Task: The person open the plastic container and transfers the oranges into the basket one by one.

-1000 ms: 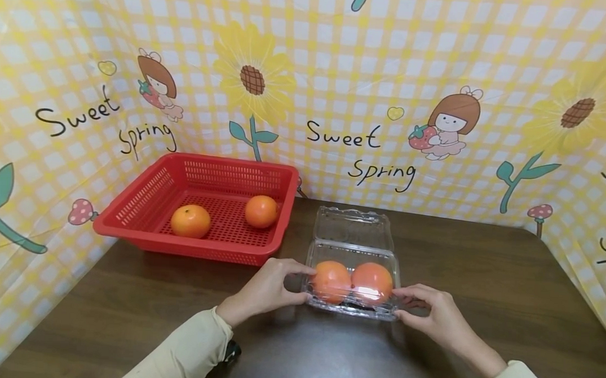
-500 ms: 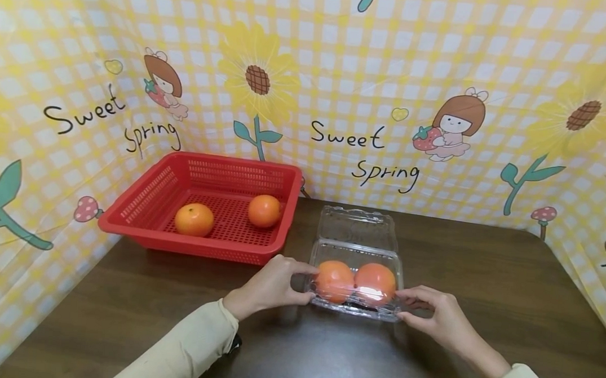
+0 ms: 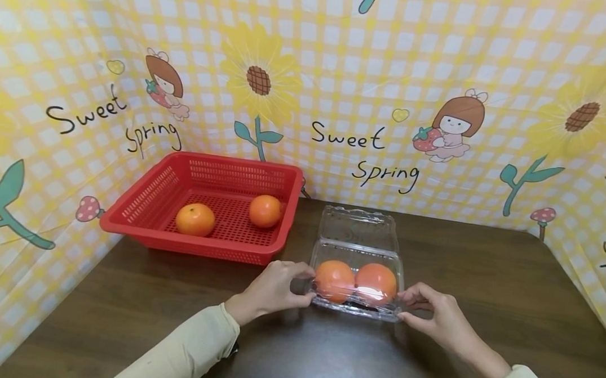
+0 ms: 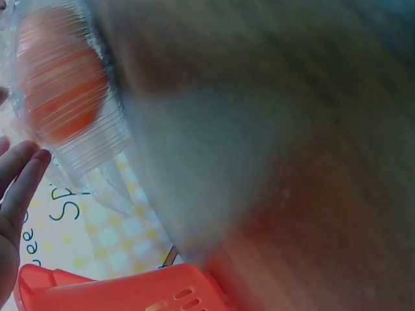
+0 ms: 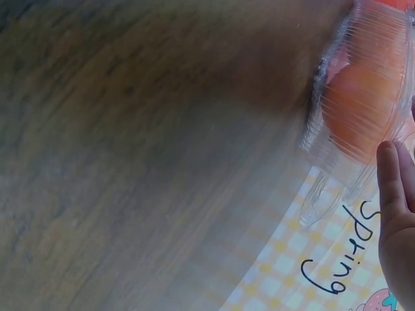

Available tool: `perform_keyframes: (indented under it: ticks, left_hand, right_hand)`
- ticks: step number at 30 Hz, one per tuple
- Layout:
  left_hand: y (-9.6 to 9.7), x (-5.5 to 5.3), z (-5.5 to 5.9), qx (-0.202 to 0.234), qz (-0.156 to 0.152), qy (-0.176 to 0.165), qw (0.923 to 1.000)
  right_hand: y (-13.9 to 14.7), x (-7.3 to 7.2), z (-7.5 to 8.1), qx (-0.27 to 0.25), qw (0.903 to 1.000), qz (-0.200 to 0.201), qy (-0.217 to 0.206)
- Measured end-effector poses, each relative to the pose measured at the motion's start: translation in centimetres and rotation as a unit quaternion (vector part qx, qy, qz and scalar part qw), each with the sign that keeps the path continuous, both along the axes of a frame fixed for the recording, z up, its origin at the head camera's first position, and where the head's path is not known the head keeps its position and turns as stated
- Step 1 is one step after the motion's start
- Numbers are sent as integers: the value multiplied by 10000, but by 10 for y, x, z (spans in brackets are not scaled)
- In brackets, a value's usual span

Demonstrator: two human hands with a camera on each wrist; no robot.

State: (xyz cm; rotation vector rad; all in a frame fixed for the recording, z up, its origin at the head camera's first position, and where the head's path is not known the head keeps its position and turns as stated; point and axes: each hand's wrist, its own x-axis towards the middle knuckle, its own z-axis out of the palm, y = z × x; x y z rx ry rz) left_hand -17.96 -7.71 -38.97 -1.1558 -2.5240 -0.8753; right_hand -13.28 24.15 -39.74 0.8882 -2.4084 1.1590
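Dark brown wood-grain tabletop (image 3: 482, 270): left hand (image 3: 272, 290) and right hand (image 3: 440, 318) grip opposite ends of a clear rectangular plastic clamshell (image 3: 356, 311) containing two round orange fruits (image 3: 334, 280).

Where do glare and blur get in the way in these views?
Head view: sharp overall, with glare on the clear container and a pale sheen on the table; left wrist view: most of the frame heavily blurred, the clear container readable; right wrist view: table dim and blurred, fingers clearer.
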Motion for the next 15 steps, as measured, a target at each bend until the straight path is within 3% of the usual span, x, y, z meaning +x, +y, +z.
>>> perform_keyframes:
  ticks: [10, 15]
  left_hand:
    - [0, -1, -4, -11, -185, 844, 9963]
    - [2, 2, -3, 115, -192, 807, 9965]
  right_hand:
    - [0, 0, -3, -127, 9998, 156, 44]
    - [-2, 2, 0, -200, 9994, 230, 141]
